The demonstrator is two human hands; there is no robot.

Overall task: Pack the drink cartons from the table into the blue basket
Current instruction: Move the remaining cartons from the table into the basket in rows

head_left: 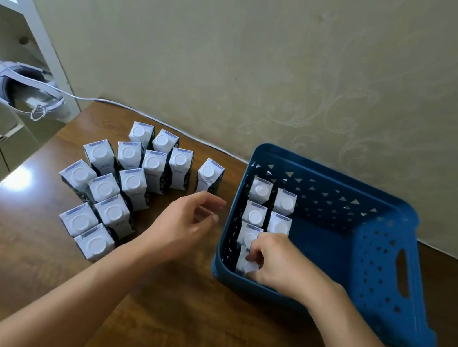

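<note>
Our right hand (276,261) reaches into the blue perforated plastic basket (385,253) at the desk's back right and pinches a white screw-capped drink carton (248,264) against its near-left wall. Five more stand behind it. Our left hand (188,221) hovers loosely curled, holding nothing. The thirteen cartons (125,182) on the glossy wooden desk (9,251) carry lettering too blurred to read.

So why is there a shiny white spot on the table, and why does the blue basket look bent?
Head view: the white spot is glare from a light bouncing off the glossy table; the wide-angle lens curves the blue basket and stretches its near corner, which looks smeared; the drink cartons stay fairly sharp, though their small print is unreadable.
</note>
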